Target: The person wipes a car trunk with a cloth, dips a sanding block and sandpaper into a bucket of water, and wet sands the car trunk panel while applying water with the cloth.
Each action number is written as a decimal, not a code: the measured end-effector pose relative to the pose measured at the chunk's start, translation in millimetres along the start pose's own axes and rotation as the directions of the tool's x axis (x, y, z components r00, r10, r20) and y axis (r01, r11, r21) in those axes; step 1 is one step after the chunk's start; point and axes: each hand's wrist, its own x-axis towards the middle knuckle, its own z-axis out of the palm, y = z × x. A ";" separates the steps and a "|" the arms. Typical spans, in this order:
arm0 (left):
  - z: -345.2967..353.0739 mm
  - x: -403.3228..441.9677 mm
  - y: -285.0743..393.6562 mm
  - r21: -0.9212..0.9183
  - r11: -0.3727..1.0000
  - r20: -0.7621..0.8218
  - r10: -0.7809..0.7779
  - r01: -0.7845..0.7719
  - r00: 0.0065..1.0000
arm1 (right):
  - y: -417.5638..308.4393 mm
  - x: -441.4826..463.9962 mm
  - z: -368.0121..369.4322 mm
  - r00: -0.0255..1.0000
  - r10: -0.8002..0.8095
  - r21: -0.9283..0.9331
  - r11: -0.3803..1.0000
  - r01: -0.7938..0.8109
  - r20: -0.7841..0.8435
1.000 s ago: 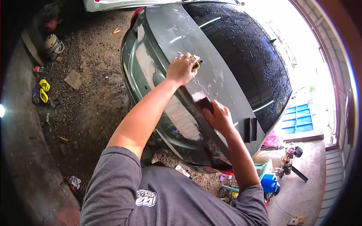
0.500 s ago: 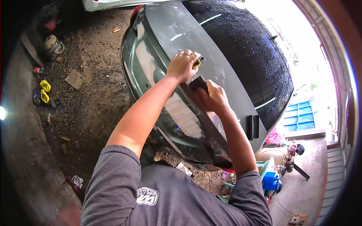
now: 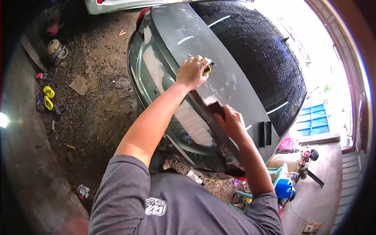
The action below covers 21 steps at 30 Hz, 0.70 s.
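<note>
Landmark: one dark grey car [image 3: 172,35], patched with pale filler; the work is at its boot lid.

Change against half a second ago: the right hand [image 3: 232,122] stands farther from the left hand, nearer the car's near rear corner, about where it is one second ago. A pale, whitish patch [image 3: 210,100] on the lid's edge shows again between the hands. The left hand [image 3: 192,73] keeps its place on the lid.

Hands, two: the left closed around one yellow object [image 3: 207,69], mostly hidden, on the lid; the right clamped on one dark brown rectangular block [image 3: 215,109], at the lid's rear edge.

On the car: one black slotted rectangular piece [image 3: 265,134], on the lid by the near end of the one droplet-covered dark rear window [image 3: 250,51].

On the ground behind the car: two yellow shoes [image 3: 48,92], side by side; one red-marked clear bottle [image 3: 41,76]; one flat tan square slab [image 3: 79,85].

Beyond the car's far rear corner: one white vehicle [image 3: 129,5].

By the car's near side: one blue plastic container [image 3: 284,188]; one beige rounded tank [image 3: 283,161].
</note>
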 end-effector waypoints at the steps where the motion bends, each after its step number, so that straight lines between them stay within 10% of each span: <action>1: 0.2 0.9 -0.9 -0.001 1.000 -0.013 0.003 -0.003 1.000 | -0.3 -1.7 -1.9 1.000 0.000 0.018 1.000 -0.001 0.016; 21: -1.8 -1.5 -1.7 0.010 1.000 -0.021 0.019 -0.019 1.000 | 2.0 4.6 3.1 0.999 -0.038 -0.002 0.999 0.038 -0.017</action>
